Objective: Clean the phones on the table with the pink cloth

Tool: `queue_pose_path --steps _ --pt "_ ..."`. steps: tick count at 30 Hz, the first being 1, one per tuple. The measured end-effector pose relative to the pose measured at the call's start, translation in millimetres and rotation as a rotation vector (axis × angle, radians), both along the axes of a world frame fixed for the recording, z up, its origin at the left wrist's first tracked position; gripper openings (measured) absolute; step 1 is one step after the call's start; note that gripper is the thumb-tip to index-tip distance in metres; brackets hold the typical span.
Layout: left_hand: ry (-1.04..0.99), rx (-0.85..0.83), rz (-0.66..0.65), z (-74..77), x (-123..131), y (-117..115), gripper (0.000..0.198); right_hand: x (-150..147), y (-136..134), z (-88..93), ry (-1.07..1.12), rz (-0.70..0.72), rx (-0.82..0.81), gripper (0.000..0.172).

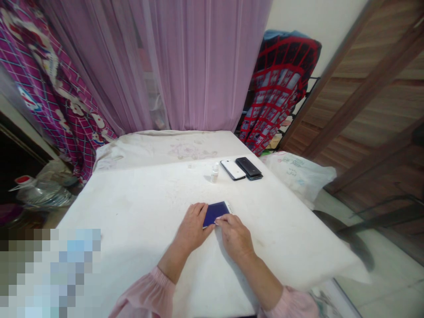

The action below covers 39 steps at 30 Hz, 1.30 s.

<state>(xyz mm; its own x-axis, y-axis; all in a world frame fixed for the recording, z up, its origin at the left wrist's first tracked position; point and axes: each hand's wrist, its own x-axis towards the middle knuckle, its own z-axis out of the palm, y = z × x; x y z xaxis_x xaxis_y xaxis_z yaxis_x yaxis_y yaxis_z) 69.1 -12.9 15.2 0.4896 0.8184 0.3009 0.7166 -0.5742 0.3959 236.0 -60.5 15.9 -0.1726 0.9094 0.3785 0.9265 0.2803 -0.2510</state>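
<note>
A white smartphone (214,213) with a dark blue screen lies flat on the table. My left hand (194,224) grips its left end, with the fingers over the far edge and the thumb at the near edge. On the near part of the screen rests my right hand (236,236), its fingertips pinched together. A small whitish bit shows at those fingertips, too small to name. Beyond the hands stands a small white bottle (214,173). Beside it lie a white phone (232,169) and a black wallet-like case (248,167).
A white cloth covers the table (139,203). Purple curtains (205,62) hang behind it. A white plastic bag (298,174) is off the right edge, near a dark curved chair part (351,238). On the left stands a large clear water bottle (43,192).
</note>
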Motion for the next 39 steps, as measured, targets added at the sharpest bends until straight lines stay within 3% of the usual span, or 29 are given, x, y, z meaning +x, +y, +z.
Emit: queue_pose_path --steps 5,10,14,19,29,39 --pt "0.001 -0.007 -0.001 2.0 0 0 0.053 10 -2 -0.2 0.001 0.006 0.021 0.029" --pt "-0.004 -0.016 -0.006 2.6 0 0 0.054 31 -1 -1.0 -0.016 -0.084 0.027 0.033" --pt "-0.010 -0.008 -0.003 1.5 0 0 0.053 22 1 -2.2 -0.023 -0.094 0.046 0.032" --pt "-0.010 -0.006 -0.002 -0.2 0 0 0.054 3 3 -0.4 -0.025 0.005 0.057 0.028" --pt "0.002 -0.025 0.004 3.4 0 -1 0.053 30 3 0.0 -0.068 -0.107 -0.006 0.032" --pt "0.003 -0.019 -0.004 4.6 0 -1 0.052 12 51 13.3 -0.045 -0.147 -0.055 0.030"
